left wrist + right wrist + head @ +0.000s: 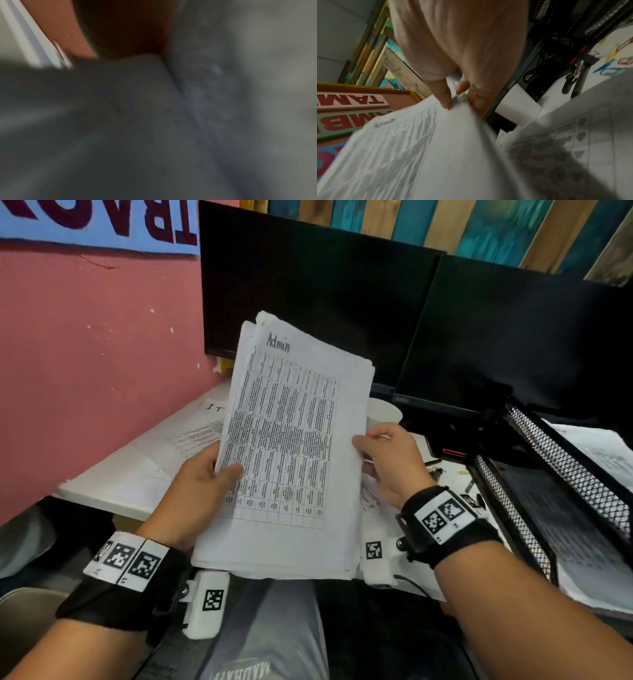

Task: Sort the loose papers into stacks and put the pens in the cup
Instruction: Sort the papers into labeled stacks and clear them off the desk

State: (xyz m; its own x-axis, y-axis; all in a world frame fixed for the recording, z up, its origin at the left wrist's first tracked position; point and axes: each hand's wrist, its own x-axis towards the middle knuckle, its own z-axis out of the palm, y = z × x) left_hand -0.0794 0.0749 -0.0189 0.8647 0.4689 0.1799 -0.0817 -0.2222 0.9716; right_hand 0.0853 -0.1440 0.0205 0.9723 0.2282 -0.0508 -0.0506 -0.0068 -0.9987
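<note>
I hold a thick sheaf of printed papers (287,446) headed "Admin" upright above the desk edge. My left hand (205,484) grips its left edge, thumb across the front. At the right edge my right hand (387,457) pinches the sheaf, thumb on top; the right wrist view shows the thumb and fingers (447,100) pinching the paper edge (412,148). A white cup (382,414) stands behind the sheaf. A sheet marked "IT" (202,426) lies on the desk at left. More printed sheets (573,146) lie beneath. The left wrist view is blurred grey.
Two dark monitors (342,296) stand at the back of the white desk (113,484). A black mesh tray (561,474) with papers sits at right. Pens and coloured paper clips (576,75) lie near the monitor base. A pink wall (85,354) bounds the left.
</note>
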